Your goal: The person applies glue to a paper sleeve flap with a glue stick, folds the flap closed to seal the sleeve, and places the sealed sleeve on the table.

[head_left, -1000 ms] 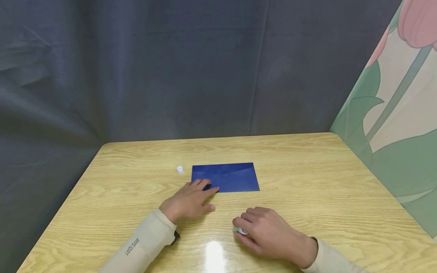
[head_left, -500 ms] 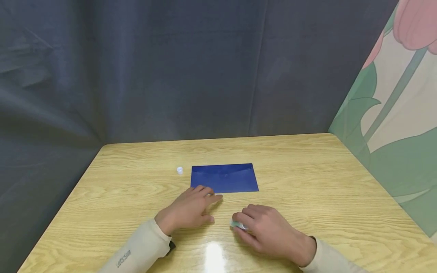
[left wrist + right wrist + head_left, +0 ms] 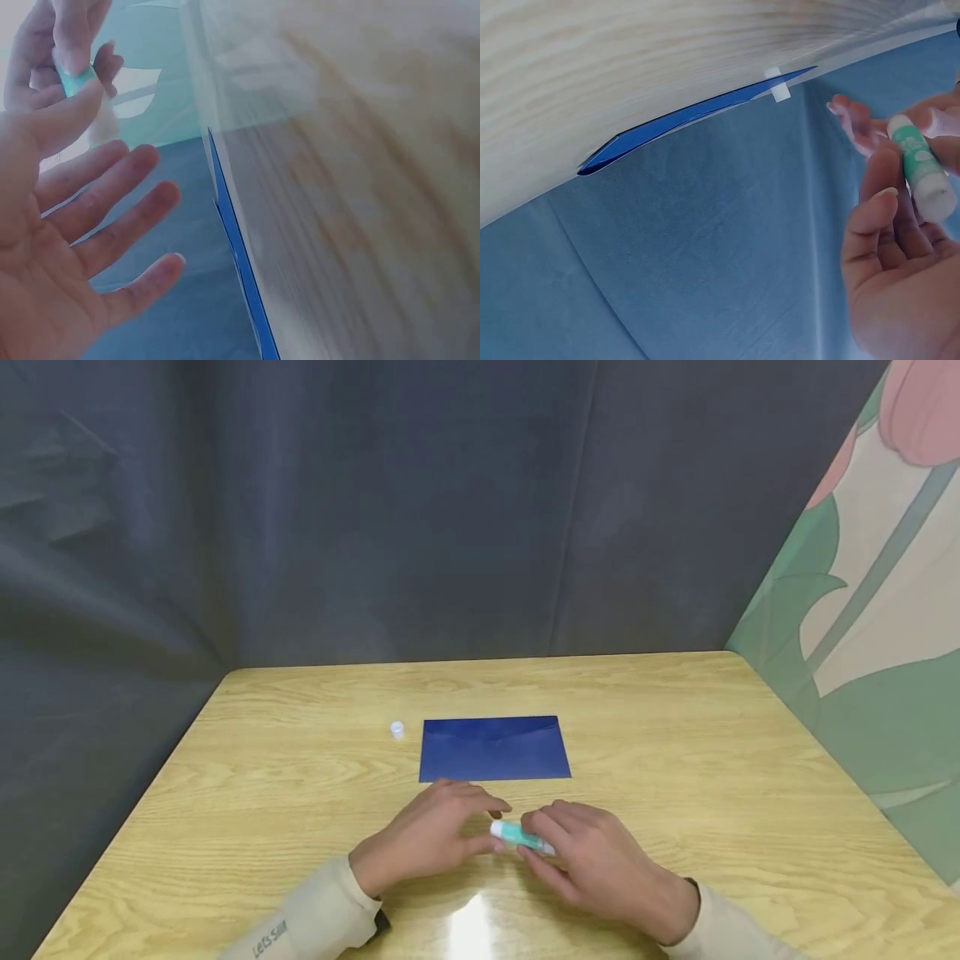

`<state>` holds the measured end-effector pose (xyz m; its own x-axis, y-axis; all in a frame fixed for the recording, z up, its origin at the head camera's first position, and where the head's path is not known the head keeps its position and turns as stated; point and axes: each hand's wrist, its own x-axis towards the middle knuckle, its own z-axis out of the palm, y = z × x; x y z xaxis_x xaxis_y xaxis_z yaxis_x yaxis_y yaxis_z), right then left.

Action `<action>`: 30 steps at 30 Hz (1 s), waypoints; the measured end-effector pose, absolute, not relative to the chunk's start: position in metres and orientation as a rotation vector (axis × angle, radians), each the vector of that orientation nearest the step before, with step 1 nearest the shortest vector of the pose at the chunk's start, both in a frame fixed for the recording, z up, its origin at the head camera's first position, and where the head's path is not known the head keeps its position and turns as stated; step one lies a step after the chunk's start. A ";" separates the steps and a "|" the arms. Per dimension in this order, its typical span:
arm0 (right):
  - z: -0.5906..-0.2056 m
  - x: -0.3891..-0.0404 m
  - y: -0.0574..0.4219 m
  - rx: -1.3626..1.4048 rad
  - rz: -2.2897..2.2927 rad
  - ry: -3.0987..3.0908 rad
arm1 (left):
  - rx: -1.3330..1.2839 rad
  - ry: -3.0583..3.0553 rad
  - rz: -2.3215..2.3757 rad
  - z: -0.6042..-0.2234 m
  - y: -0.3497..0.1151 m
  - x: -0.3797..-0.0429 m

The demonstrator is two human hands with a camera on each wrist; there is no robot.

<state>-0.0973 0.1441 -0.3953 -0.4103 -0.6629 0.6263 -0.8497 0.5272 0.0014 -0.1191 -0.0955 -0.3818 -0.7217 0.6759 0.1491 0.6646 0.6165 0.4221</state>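
Note:
My right hand (image 3: pixel 596 864) pinches a green-and-white glue stick (image 3: pixel 519 836) between thumb and fingers, low over the near middle of the table. The stick lies roughly sideways, one white end toward my left hand (image 3: pixel 427 835). That hand has its fingers spread and its thumb close to the end; whether the thumb touches is unclear. In the left wrist view the left fingers (image 3: pixel 127 232) are extended. The right wrist view shows the glue stick (image 3: pixel 915 154) in the right fingertips. Beyond both hands lies a dark blue envelope (image 3: pixel 495 752), its flap side up.
A small white cap (image 3: pixel 397 730) stands left of the envelope on the wooden table (image 3: pixel 300 760). Dark cloth (image 3: pixel 405 527) hangs behind and to the left. A flower-patterned panel (image 3: pixel 885 693) borders the right side.
My left hand has come off the envelope and moved back and right to the glue stick. The stick, mostly covered by my right hand before, now shows more of its length.

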 end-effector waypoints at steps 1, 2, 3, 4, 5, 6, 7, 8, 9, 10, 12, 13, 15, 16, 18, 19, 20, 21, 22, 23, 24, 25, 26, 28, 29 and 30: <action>-0.395 -0.098 0.144 1.220 0.432 -2.202 | 1.161 2.783 0.755 -0.381 -0.095 -0.119; -0.395 -0.098 0.144 1.217 0.435 -2.206 | 1.163 2.767 0.790 -0.381 -0.095 -0.119; -0.394 -0.098 0.144 1.217 0.440 -2.208 | 1.166 2.750 0.823 -0.381 -0.094 -0.118; -0.394 -0.099 0.144 1.218 0.441 -2.210 | 1.170 2.735 0.850 -0.381 -0.094 -0.118; -0.394 -0.099 0.144 1.219 0.444 -2.212 | 1.164 2.724 0.875 -0.380 -0.093 -0.117; -0.394 -0.099 0.144 1.222 0.446 -2.212 | 1.161 2.723 0.886 -0.380 -0.093 -0.116; -0.394 -0.100 0.144 1.223 0.447 -2.214 | 1.160 2.724 0.897 -0.380 -0.093 -0.115; -0.394 -0.100 0.144 1.223 0.449 -2.214 | 1.160 2.728 0.907 -0.380 -0.093 -0.114; -0.394 -0.100 0.144 1.222 0.451 -2.215 | 1.160 2.733 0.917 -0.379 -0.093 -0.113; -0.394 -0.100 0.144 1.221 0.453 -2.216 | 1.160 2.738 0.925 -0.379 -0.092 -0.112; -0.394 -0.100 0.144 1.218 0.459 -2.221 | 1.157 2.752 0.943 -0.379 -0.092 -0.110; -0.394 -0.100 0.144 1.218 0.464 -2.225 | 1.158 2.759 0.951 -0.379 -0.092 -0.109; -0.393 -0.099 0.144 1.214 0.468 -2.234 | 1.161 2.769 0.981 -0.379 -0.092 -0.108; -0.393 -0.099 0.144 1.213 0.470 -2.238 | 1.161 2.775 0.996 -0.379 -0.091 -0.107; -0.392 -0.099 0.144 1.209 0.475 -2.246 | 1.157 2.791 1.023 -0.379 -0.092 -0.106; -0.392 -0.099 0.145 1.204 0.474 -2.248 | 1.151 2.800 1.036 -0.379 -0.093 -0.106; -0.392 -0.100 0.145 1.198 0.471 -2.249 | 1.145 2.807 1.050 -0.380 -0.094 -0.106; -0.392 -0.100 0.145 1.191 0.468 -2.248 | 1.134 2.817 1.055 -0.380 -0.095 -0.106; -0.392 -0.100 0.145 1.189 0.468 -2.242 | 1.120 2.825 1.060 -0.380 -0.096 -0.105; -0.392 -0.101 0.145 1.186 0.466 -2.238 | 1.104 2.832 1.064 -0.381 -0.098 -0.105; -0.392 -0.101 0.145 1.184 0.465 -2.236 | 1.085 2.840 1.066 -0.382 -0.099 -0.105; -0.392 -0.101 0.146 1.182 0.466 -2.235 | 1.068 2.845 1.068 -0.382 -0.101 -0.106; -0.392 -0.102 0.146 1.180 0.467 -2.235 | 1.053 2.848 1.073 -0.383 -0.102 -0.106; -0.391 -0.102 0.147 1.178 0.464 -2.240 | 1.010 2.850 1.093 -0.383 -0.103 -0.106; -0.391 -0.103 0.148 1.173 0.456 -2.243 | 0.993 2.845 1.117 -0.382 -0.103 -0.106; -0.390 -0.103 0.149 1.161 0.442 -2.254 | 0.972 2.839 1.145 -0.382 -0.103 -0.106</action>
<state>-0.1033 0.1491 -0.3905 -0.4679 -0.6358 0.6139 -0.8206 0.5704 -0.0347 -0.1059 -0.1029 -0.3821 -0.8145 0.5094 0.2778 0.5596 0.5631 0.6080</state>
